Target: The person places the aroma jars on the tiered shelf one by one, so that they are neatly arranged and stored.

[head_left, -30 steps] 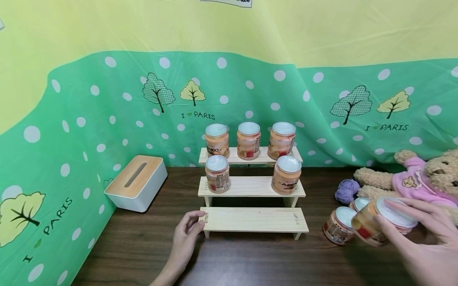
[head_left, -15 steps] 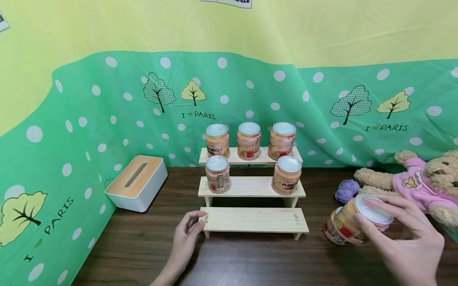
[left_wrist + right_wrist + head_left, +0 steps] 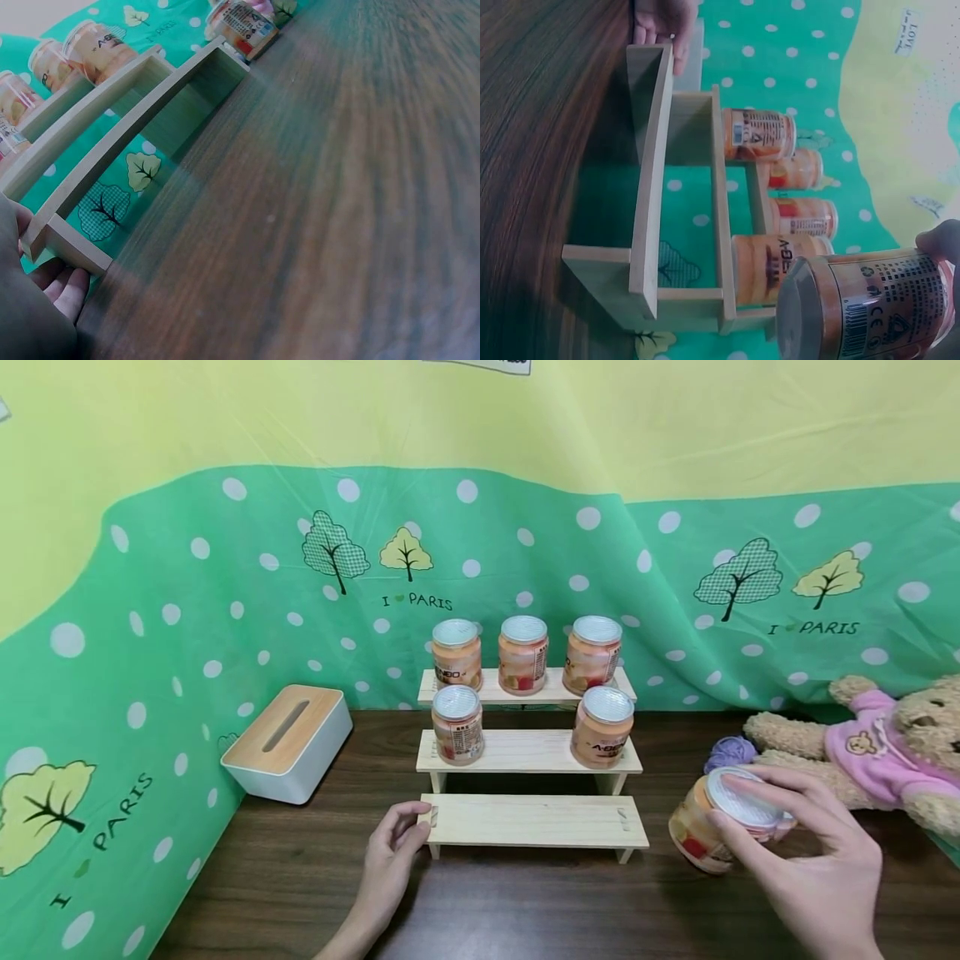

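My right hand [image 3: 817,852] grips a peach-coloured jar [image 3: 697,831] by the rim of its silvery lid, tilted, to the right of a three-tier wooden stand [image 3: 536,820]. In the right wrist view this jar [image 3: 870,307] shows a barcode label, with a thumb at its lid end. At the stand's left end my left hand [image 3: 390,852] holds the lowest tier, thumb on top and fingers by the leg [image 3: 79,244]. Three similar jars stand on the top tier, among them a middle jar [image 3: 522,660]. The second tier bears a left jar [image 3: 457,731] and a right jar [image 3: 602,731].
A white tissue box with a wooden lid [image 3: 300,760] sits left of the stand. At the right, a teddy bear in a pink top [image 3: 870,735] lies beside a purple yarn ball [image 3: 729,753]. A green and yellow printed cloth [image 3: 525,552] hangs behind.
My right hand has carried its jar leftward toward the stand, covering the loose jars seen on the table before. The left hand stays on the lowest tier.
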Demonstrator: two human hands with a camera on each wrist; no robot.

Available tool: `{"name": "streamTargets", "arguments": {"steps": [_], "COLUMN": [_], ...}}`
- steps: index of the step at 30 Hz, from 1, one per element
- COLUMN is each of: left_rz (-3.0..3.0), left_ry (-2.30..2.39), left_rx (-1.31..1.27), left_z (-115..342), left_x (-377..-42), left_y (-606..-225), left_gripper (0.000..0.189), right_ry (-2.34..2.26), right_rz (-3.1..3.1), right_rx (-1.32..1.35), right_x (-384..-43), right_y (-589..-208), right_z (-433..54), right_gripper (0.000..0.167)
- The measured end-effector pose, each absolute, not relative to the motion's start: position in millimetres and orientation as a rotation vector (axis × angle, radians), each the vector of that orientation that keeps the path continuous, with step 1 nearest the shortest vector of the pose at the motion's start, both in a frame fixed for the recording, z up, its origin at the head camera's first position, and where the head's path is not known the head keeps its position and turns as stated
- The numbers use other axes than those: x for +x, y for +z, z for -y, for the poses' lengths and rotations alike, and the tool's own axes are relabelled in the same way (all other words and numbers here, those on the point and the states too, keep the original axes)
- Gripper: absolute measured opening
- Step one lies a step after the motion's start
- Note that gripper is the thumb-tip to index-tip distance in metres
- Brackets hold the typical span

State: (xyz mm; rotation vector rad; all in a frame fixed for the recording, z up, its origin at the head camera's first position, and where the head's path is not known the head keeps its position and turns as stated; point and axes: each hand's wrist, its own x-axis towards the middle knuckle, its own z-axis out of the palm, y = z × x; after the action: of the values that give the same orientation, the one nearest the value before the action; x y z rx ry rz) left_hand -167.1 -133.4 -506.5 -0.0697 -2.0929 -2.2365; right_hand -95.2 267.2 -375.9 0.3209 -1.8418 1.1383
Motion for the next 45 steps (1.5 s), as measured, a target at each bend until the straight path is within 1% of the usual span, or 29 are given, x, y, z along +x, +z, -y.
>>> {"name": "streamTargets", "arguments": {"steps": [7,10,31,38,45], "left_rz": [2.097,2.091,2.091,2.091,2.091], "left_ry": [-2.239,-2.246,-2.240,-2.236,-2.234], "left_rx": [-0.062,-0.063,-0.073,-0.083,-0.075], "left_z": [133.5,133.6,133.5,133.2,133.0], "left_x": [-167.0,-166.9,-166.5,-166.4,-166.3], "left_y": [-505.9,-506.1,-507.2,-507.1,-506.6], "left_gripper": [0.028,0.028,0.027,0.028,0.027], "right_ry": [1.124,1.124,1.259,1.276,1.326], "right_rz": [2.004,2.037,2.152,2.140,2.125], "right_rx": [0.215,0.221,0.341,0.414,0.472], "right_x": [-95.4,-96.7,-109.4,-115.9,-123.9], "right_y": [-378.3,-378.6,-389.9,-398.1,-405.8], "right_z": [-262.5,-257.4,-213.4,-198.3,-180.2], "right_gripper": [0.052,0.054,0.051,0.052,0.049]}}
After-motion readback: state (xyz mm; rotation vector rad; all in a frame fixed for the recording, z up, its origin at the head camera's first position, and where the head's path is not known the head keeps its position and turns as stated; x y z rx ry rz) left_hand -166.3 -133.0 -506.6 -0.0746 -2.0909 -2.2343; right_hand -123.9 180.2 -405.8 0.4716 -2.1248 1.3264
